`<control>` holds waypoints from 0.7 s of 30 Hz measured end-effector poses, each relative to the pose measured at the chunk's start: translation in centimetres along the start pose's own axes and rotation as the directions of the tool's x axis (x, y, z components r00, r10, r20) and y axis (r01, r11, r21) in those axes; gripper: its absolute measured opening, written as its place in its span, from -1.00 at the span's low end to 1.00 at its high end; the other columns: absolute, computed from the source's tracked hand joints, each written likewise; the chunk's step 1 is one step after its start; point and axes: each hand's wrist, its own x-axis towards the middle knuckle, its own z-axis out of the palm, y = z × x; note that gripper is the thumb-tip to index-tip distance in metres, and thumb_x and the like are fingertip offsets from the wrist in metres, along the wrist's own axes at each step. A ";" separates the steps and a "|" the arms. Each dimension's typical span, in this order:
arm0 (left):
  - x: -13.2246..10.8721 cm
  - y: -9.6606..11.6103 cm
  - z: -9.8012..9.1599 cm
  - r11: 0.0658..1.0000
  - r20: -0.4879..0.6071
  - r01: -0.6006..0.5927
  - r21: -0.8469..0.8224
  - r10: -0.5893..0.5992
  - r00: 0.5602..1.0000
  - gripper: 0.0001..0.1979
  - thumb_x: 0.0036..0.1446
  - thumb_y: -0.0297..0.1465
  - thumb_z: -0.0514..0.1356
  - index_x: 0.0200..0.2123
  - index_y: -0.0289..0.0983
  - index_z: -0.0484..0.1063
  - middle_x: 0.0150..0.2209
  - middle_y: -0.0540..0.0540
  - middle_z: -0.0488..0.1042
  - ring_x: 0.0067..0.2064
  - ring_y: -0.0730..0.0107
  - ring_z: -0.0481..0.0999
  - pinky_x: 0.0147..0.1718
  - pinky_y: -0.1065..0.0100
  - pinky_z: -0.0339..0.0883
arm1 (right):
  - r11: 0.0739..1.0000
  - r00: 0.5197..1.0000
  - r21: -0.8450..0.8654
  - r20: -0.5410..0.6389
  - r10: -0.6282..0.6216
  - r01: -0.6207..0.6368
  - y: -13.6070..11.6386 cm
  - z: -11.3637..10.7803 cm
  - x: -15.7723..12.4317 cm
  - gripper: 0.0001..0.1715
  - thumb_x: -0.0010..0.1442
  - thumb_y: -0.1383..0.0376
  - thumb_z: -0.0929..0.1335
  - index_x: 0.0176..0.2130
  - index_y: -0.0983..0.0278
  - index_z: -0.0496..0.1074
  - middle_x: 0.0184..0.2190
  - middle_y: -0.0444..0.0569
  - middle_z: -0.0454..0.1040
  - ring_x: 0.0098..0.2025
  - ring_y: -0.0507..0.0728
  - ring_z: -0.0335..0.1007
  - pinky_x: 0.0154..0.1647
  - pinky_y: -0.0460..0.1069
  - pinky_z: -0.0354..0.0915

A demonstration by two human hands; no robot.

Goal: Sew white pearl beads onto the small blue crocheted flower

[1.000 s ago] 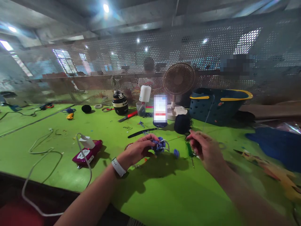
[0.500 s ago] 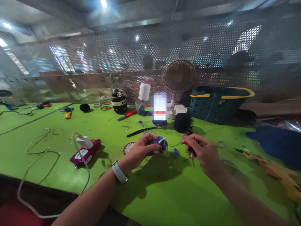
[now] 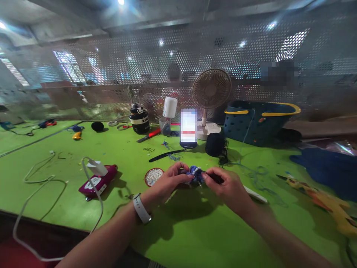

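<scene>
Between both hands is a small blue crocheted piece (image 3: 196, 172) edged with white pearl beads. My left hand (image 3: 174, 178), with a white watch band on its wrist, pinches its left side between thumb and fingers. At its right edge my right hand (image 3: 223, 182) is closed, thumb and fingertips pressed against it; whether they also grip thread is hidden. A white, rod-like tool (image 3: 256, 194) shows behind my right hand; I cannot tell whether it is held. To the left of my left hand, a round red-rimmed dish (image 3: 146, 178) contains white pearl beads.
Beyond the hands stand a lit phone (image 3: 189, 126), a dark yarn ball (image 3: 215, 145), a fan (image 3: 212, 89) and a blue basket (image 3: 251, 124). A magenta power strip (image 3: 99, 182) with a white cable lies left. Loose blue yarn (image 3: 258, 171) trails at right.
My right hand has moved left to the crocheted piece; before, it was apart, with a dark thread stretched between. The bead dish shows more fully, and the white tool has come into view.
</scene>
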 end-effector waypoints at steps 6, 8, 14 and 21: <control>0.1 -0.1 -0.4 0.998 0.034 -0.039 0.048 0.037 0.999 -0.68 -0.01 -0.42 0.37 -0.28 -0.29 0.27 -0.36 -0.01 0.49 -0.40 0.53 0.45 -0.38 0.46 0.25 | 0.999 1.000 0.032 0.008 0.017 -0.017 -0.2 -0.6 -0.1 -0.72 0.18 0.14 0.32 -0.42 0.27 0.46 -0.52 -0.07 0.45 -0.48 0.07 0.32 -0.46 -0.04 0.23; 0.2 -0.2 -0.4 0.998 0.031 -0.055 0.027 0.055 0.998 -0.67 -0.01 -0.42 0.38 -0.29 -0.29 0.26 -0.36 -0.02 0.49 -0.41 0.55 0.44 -0.40 0.48 0.23 | 0.998 1.000 0.062 -0.017 -0.010 0.011 -0.6 -1.0 -0.1 -0.73 0.17 0.15 0.32 -0.42 0.28 0.47 -0.53 -0.06 0.45 -0.50 0.07 0.31 -0.49 -0.04 0.23; 0.1 0.0 0.2 0.994 -0.009 -0.067 -0.088 0.067 0.998 -0.62 -0.08 -0.43 0.42 -0.33 -0.29 0.25 -0.33 -0.03 0.50 -0.33 0.46 0.52 -0.30 0.41 0.35 | 0.970 0.968 0.227 -0.252 -0.025 0.084 -0.7 -2.2 -0.2 -0.60 0.31 0.19 0.20 0.02 0.28 0.43 -0.34 -0.02 0.48 -0.49 0.02 0.34 -0.49 -0.05 0.32; 0.3 -0.4 0.5 0.982 -0.059 -0.098 -0.161 0.090 0.994 -0.61 -0.10 -0.44 0.44 -0.38 -0.29 0.23 -0.32 -0.02 0.49 -0.28 0.42 0.54 -0.20 0.31 0.42 | 0.919 0.966 0.332 -0.210 -0.149 0.213 -0.9 -1.2 -1.3 -0.38 0.34 0.29 0.24 0.31 0.03 0.03 -0.32 -0.13 0.50 -0.63 -0.06 0.28 -0.61 -0.10 0.33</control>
